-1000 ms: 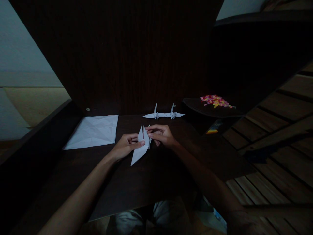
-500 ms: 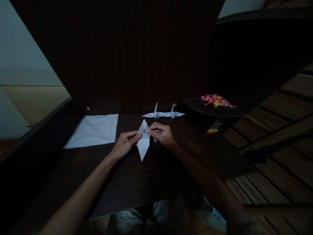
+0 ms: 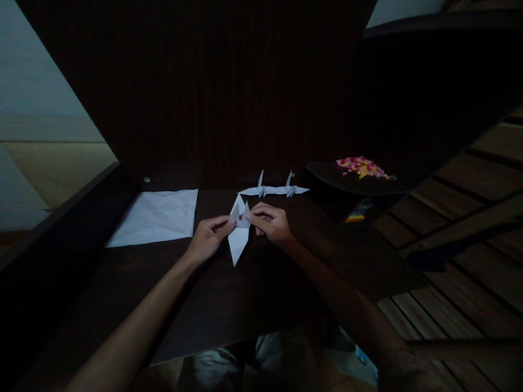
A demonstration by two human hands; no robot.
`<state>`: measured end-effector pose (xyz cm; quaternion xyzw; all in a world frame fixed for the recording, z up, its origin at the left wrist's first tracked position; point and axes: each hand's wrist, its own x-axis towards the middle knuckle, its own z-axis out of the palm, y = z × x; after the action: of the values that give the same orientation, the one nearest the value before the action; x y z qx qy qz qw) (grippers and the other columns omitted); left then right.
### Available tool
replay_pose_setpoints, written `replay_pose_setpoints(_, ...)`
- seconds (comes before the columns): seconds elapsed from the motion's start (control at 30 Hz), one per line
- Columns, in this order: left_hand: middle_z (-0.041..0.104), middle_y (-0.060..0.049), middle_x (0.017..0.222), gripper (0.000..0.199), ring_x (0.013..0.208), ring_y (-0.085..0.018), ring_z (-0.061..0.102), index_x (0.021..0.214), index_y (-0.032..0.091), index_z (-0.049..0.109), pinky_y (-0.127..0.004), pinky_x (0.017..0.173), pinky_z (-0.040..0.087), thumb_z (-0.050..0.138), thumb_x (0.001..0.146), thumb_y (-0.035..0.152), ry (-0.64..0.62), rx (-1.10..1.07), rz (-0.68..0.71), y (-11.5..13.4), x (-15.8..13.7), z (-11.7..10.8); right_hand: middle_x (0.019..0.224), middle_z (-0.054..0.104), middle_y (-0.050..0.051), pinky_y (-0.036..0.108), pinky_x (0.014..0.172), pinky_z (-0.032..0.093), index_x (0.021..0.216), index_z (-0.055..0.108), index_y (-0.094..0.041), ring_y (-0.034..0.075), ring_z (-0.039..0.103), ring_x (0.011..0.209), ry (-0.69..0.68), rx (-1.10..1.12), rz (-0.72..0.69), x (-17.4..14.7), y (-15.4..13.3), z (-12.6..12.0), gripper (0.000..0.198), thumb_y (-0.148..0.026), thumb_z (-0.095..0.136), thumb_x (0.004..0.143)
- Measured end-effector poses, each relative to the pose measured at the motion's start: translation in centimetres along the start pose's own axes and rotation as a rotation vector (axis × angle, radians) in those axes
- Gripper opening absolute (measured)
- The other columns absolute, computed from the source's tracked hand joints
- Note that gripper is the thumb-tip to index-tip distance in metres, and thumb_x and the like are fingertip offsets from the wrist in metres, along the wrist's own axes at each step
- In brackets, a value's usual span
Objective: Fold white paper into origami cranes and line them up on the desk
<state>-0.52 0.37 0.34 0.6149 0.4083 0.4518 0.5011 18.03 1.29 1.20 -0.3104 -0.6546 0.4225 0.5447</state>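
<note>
Between my hands is a white origami paper [image 3: 237,244], folded to a long diamond with one point toward me and upright points on the far half. My left hand [image 3: 209,235] pinches its left edge between thumb and fingers. On the opposite edge, the thumb and fingers of my right hand [image 3: 270,222] pinch the paper near an upright point. Just beyond stand two folded white paper cranes [image 3: 274,190], side by side along the back of the dark table. Some of my fingertips are hidden behind the paper.
Creased white paper sheets [image 3: 157,218] lie at the table's left. On a raised dark shelf [image 3: 322,173] at the right rests a heap of small pink, red and yellow pieces [image 3: 362,166]. A tall dark panel [image 3: 229,92] closes off the back, and a low side wall [image 3: 69,218] borders the left.
The upright points on the folded paper have spread apart, opening a gap between them. Its near tip has shifted slightly left. Both hands keep their pinch and have barely moved.
</note>
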Motion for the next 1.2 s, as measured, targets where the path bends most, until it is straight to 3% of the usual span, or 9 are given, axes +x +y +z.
replay_pose_setpoints(0.1, 0.073, -0.007, 0.093, 0.038, 0.086, -0.023, 0.065, 0.098, 0.016, 0.072, -0.032, 0.077, 0.049, 0.074, 0.069, 0.040, -0.003, -0.035, -0.012, 0.4, -0.1, 0.2, 0.073, 0.059, 0.000, 0.020, 0.034, 0.034, 0.073, 0.064, -0.016, 0.004, 0.049, 0.041, 0.033, 0.038, 0.038, 0.1, 0.3, 0.0, 0.025, -0.041, 0.067, 0.076)
replay_pose_setpoints(0.23, 0.072, -0.008, 0.091, 0.044, 0.083, -0.021, 0.066, 0.106, 0.015, 0.069, -0.032, 0.077, 0.050, 0.076, 0.067, 0.035, -0.016, -0.061, -0.035, 0.7, -0.3, 0.3, 0.060, 0.052, -0.006, 0.017, 0.029, 0.027, 0.074, 0.053, -0.018, 0.004, 0.044, 0.035, 0.136, 0.099, 0.187, 0.4, 0.9, 0.1, 0.030, -0.044, 0.068, 0.073)
replay_pose_setpoints(0.4, 0.070, -0.008, 0.098, 0.046, 0.087, -0.019, 0.066, 0.112, 0.014, 0.064, -0.031, 0.079, 0.050, 0.074, 0.070, 0.030, -0.094, -0.106, -0.010, 0.4, -0.3, 0.2, 0.066, 0.055, -0.006, 0.015, 0.029, 0.026, 0.082, 0.054, -0.017, 0.002, 0.043, 0.035, -0.014, 0.100, 0.370, 0.4, 1.2, 0.5, 0.035, -0.041, 0.072, 0.066)
replay_pose_setpoints(0.77, 0.062, -0.006, 0.105, 0.070, 0.078, -0.016, 0.066, 0.129, 0.022, 0.045, -0.029, 0.069, 0.054, 0.076, 0.067, 0.020, -0.121, -0.212, -0.030, 0.1, -0.4, 0.7, 0.057, 0.054, -0.005, 0.016, 0.029, 0.025, 0.071, 0.054, -0.015, 0.002, 0.039, 0.032, 0.045, 0.055, 0.328, 0.5, 1.4, 0.8, 0.028, -0.040, 0.067, 0.067)
replay_pose_setpoints(1.03, 0.061, -0.006, 0.104, 0.071, 0.078, -0.015, 0.066, 0.130, 0.022, 0.044, -0.028, 0.069, 0.053, 0.076, 0.067, 0.018, -0.132, -0.202, -0.020, 0.2, -0.4, 0.6, 0.053, 0.054, -0.005, 0.016, 0.029, 0.026, 0.067, 0.055, -0.015, 0.002, 0.037, 0.032, 0.085, 0.069, 0.320, 0.6, 1.5, 0.5, 0.031, -0.040, 0.072, 0.063)
replay_pose_setpoints(1.2, 0.063, -0.006, 0.105, 0.064, 0.081, -0.017, 0.066, 0.126, 0.020, 0.048, -0.029, 0.070, 0.054, 0.075, 0.068, 0.022, -0.116, -0.187, 0.002, 0.0, -0.4, 0.5, 0.056, 0.056, -0.004, 0.017, 0.029, 0.032, 0.073, 0.057, -0.015, 0.004, 0.043, 0.034, 0.010, 0.085, 0.355, 0.4, 1.9, 0.5, 0.030, -0.040, 0.071, 0.065)
